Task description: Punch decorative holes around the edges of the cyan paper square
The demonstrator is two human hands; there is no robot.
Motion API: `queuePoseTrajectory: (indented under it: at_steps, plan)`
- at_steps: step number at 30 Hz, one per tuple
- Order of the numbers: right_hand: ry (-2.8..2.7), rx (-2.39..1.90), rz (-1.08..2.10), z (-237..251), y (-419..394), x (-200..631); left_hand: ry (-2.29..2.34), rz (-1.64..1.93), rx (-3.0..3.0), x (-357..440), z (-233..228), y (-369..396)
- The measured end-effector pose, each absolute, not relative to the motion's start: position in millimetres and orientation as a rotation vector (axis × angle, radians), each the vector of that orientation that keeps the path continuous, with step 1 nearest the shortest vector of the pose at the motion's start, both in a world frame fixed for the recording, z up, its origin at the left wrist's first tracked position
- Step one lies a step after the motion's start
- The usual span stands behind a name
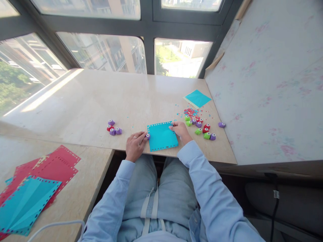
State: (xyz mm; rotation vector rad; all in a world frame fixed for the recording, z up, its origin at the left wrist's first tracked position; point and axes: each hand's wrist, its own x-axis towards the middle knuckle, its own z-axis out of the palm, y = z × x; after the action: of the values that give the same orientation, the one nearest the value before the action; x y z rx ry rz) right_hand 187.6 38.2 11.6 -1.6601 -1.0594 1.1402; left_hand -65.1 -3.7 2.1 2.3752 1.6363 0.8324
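Note:
A blue sheet of paper [163, 137] with small holes punched along its top, left and bottom edges lies at the table's front edge. My left hand [135, 145] is closed on a small purple paper punch [147, 136], which sits at the sheet's left edge. With thumb and fingers, my right hand [180, 130] pinches the sheet near its upper right corner. Right of that hand stand several green, red and purple punches [199, 124]. Another small group of purple and red punches [115, 131] is to the left of my left hand.
Red and blue paper confetti [192, 113] is scattered behind the right-hand punches. Farther back lie unpunched blue sheets [198, 98]. Punched red sheets [63, 161] and blue sheets [32, 201] overlap on the left surface, near a white cable [60, 223]. A wall [272, 84] bounds the right side.

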Motion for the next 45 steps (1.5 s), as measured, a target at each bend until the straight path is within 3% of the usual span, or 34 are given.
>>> queuePoseTrajectory:
  at_steps: [20, 29, 45]
  plan:
    - [-1.115, -1.496, 1.172, 10, 27, 194, 1.442, 0.884, 2.286, -72, 9, -6]
    - [-1.149, -1.604, 1.018, 7, 18, 190, 1.478, 0.893, 2.272, -69, 12, -8]
    - [-1.07, -1.743, 1.068, 12, 10, 192, 1.489, 0.829, 2.256, -70, 15, -6]
